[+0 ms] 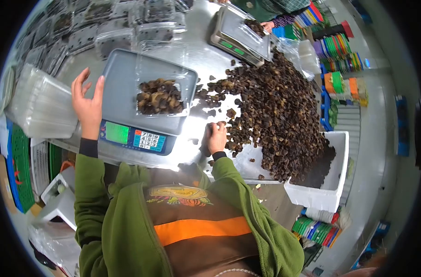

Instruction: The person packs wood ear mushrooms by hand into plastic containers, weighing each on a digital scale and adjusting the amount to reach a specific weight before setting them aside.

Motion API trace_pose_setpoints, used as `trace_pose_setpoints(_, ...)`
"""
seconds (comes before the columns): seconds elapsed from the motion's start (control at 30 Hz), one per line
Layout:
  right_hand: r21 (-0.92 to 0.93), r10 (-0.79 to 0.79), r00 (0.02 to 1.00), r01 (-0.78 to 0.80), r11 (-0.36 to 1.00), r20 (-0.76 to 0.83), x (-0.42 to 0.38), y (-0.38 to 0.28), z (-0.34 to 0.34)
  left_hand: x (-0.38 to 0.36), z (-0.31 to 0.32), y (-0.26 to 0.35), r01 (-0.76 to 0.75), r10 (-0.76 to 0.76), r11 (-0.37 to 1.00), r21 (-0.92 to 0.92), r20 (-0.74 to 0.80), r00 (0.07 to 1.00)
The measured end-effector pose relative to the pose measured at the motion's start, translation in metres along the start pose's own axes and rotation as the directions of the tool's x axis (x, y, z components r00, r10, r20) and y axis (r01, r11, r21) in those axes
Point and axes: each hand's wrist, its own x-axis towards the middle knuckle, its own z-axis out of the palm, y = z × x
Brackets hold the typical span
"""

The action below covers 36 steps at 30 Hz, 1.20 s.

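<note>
My left hand (87, 101) is raised at the left edge of the grey scale tray (120, 76), fingers apart and holding nothing. On the tray lies an open clear plastic container (162, 60) with dark brown mushroom-like pieces (159, 97) in its lower half. Below the tray are a green display (116, 133) and a keypad (149, 140). My right hand (217, 137) rests low on the metal table (192, 159), at the near-left edge of a large brown heap (279, 101). Its fingers are bent downward; what they hold, if anything, is hidden.
Stacked empty clear containers (44, 104) stand at the left, filled ones (113, 34) at the back left. Across the table, another person's hand (267, 26) is by a second scale (238, 37). A white foam box (342, 161) holds more pieces at the right.
</note>
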Motion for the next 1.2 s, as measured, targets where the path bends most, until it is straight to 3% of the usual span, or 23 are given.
trace_pose_setpoints(0.1,0.206,0.054,0.998,-0.047,0.978,-0.030,0.007,0.007,0.002,0.008,-0.009,0.000,0.013,-0.014,0.999,-0.050,-0.022,1.000)
trace_pose_setpoints(0.13,0.207,0.091,0.992,-0.072,0.976,-0.085,0.013,0.010,0.002,0.008,-0.012,0.000,0.046,-0.049,0.997,-0.068,-0.043,0.998)
trace_pose_setpoints(0.2,0.391,0.215,0.969,-0.151,0.908,-0.125,0.034,0.002,-0.012,0.008,-0.015,-0.002,0.083,-0.089,0.992,-0.094,-0.062,0.994)
trace_pose_setpoints(0.27,0.658,0.370,0.928,-0.309,0.686,0.050,0.055,-0.046,-0.066,0.009,-0.016,-0.005,0.078,-0.083,0.995,-0.061,-0.083,0.993)
trace_pose_setpoints(0.3,0.638,0.202,0.968,-0.060,0.767,-0.152,0.065,-0.055,-0.068,0.009,-0.013,-0.004,0.081,-0.086,0.995,-0.064,-0.075,0.993)
trace_pose_setpoints(0.33,0.783,0.169,0.979,-0.019,0.621,-0.110,0.075,-0.087,-0.092,0.010,-0.006,-0.001,0.076,-0.082,0.993,-0.087,-0.067,0.994)
trace_pose_setpoints(0.37,0.825,0.123,0.990,-0.010,0.565,-0.072,0.082,-0.109,-0.106,0.011,0.002,0.002,0.070,-0.077,0.991,-0.114,-0.060,0.995)
trace_pose_setpoints(0.4,0.808,0.043,0.976,0.152,0.569,-0.214,0.093,-0.120,-0.093,0.011,0.011,0.006,0.069,-0.076,0.990,-0.122,-0.055,0.996)
trace_pose_setpoints(0.43,0.812,-0.007,0.972,0.199,0.548,-0.234,0.099,-0.145,-0.107,0.011,0.020,0.011,0.043,-0.047,0.988,-0.150,-0.023,0.999)
trace_pose_setpoints(0.5,0.839,0.006,0.996,0.073,0.540,-0.091,0.107,-0.176,-0.105,0.010,0.033,0.026,0.032,-0.026,0.978,-0.205,0.032,0.999)
trace_pose_setpoints(0.53,0.773,-0.110,0.974,0.224,0.593,-0.198,0.113,-0.186,-0.103,0.009,0.038,0.029,0.030,-0.024,0.978,-0.209,0.031,0.999)
trace_pose_setpoints(0.67,0.675,-0.281,0.957,0.249,0.695,-0.064,0.116,-0.209,-0.101,0.005,0.042,0.034,-0.003,0.021,0.986,-0.168,0.103,0.994)
trace_pose_setpoints(0.7,0.704,-0.274,0.961,0.177,0.688,0.026,0.117,-0.207,-0.098,0.004,0.043,0.031,-0.010,0.027,0.988,-0.155,0.111,0.993)
trace_pose_setpoints(0.83,0.715,-0.173,0.984,0.088,0.693,0.046,0.121,-0.197,-0.093,0.003,0.051,0.021,0.044,-0.020,0.982,-0.183,0.134,0.991)
trace_pose_setpoints(0.97,0.683,-0.261,0.965,0.173,0.710,0.027,0.128,-0.186,-0.097,0.003,0.065,0.018,0.099,-0.064,0.971,-0.216,0.163,0.984)
trace_pose_setpoints(1.03,0.867,-0.194,0.958,-0.093,0.489,0.212,0.131,-0.186,-0.103,0.004,0.071,0.021,0.058,-0.023,0.973,-0.222,0.157,0.987)
trace_pose_setpoints(1.13,0.885,-0.089,0.959,-0.210,0.415,0.269,0.136,-0.183,-0.128,0.008,0.076,0.018,0.072,-0.033,0.968,-0.239,0.162,0.986)
trace_pose_setpoints(1.17,0.895,-0.034,0.930,-0.340,0.288,0.365,0.134,-0.182,-0.145,0.011,0.077,0.014,0.074,-0.036,0.970,-0.233,0.164,0.986)
trace_pose_setpoints(1.2,0.913,0.001,0.953,-0.292,0.286,0.304,0.136,-0.169,-0.142,0.015,0.078,0.006,0.074,-0.039,0.966,-0.248,0.147,0.988)
